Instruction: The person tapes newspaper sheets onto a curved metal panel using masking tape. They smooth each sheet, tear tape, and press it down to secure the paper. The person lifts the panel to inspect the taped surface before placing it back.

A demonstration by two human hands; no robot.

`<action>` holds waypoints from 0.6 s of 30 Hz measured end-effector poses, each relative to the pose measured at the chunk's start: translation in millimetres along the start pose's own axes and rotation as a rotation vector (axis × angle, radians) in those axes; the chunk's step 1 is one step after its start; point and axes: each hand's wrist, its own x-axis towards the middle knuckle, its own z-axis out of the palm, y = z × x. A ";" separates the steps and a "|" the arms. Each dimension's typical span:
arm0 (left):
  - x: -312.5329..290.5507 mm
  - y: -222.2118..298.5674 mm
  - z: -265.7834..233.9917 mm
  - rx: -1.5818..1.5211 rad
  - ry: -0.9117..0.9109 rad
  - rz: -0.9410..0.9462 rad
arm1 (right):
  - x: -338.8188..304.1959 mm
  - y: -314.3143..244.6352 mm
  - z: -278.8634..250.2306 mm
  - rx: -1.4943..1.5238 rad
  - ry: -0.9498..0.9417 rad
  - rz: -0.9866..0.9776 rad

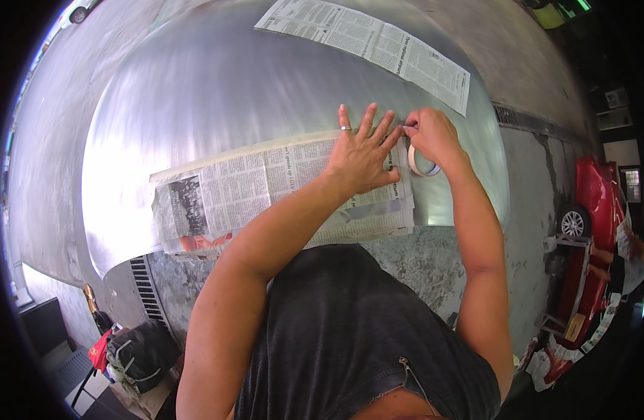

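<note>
A sheet of newspaper [238,183] lies along the near edge of a large, smooth silver panel [217,91]. Cream masking tape [241,149] runs along the sheet's far edge. My left hand [364,152], with a ring on one finger, rests flat on the paper's right end, fingers spread. Just to its right, my right hand [434,133] is closed, fingertips pinching the tape at the paper's far right corner. The roll of masking tape [412,161] sits under that hand, against the panel. What lies inside its curled fingers is hidden.
Another newspaper strip [371,42] lies across the panel's far right part. Floor grates [148,290] show at left and right. A dark bag [143,353] is at lower left. At right stands a red car [591,224], with another person's hand [635,245] beside it.
</note>
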 end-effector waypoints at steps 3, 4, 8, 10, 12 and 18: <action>0.9 1.4 -2.6 0.022 -0.005 0.002 | -4.6 1.4 9.6 -0.040 0.102 -0.076; 1.0 1.9 -2.7 0.032 -0.016 0.000 | -8.0 2.1 12.5 -0.021 0.144 -0.108; 1.6 4.0 -0.9 0.066 -0.029 -0.011 | -37.5 8.4 11.2 0.071 0.448 -0.145; 1.8 6.1 -3.5 0.030 -0.063 -0.027 | -55.6 15.7 -0.5 0.271 0.527 -0.150; 3.5 8.9 -11.9 -0.057 0.008 -0.047 | -73.7 28.3 -19.8 0.580 0.587 -0.214; 6.5 16.9 -68.5 -0.976 0.359 0.138 | -101.8 37.8 -27.2 1.315 0.759 -0.437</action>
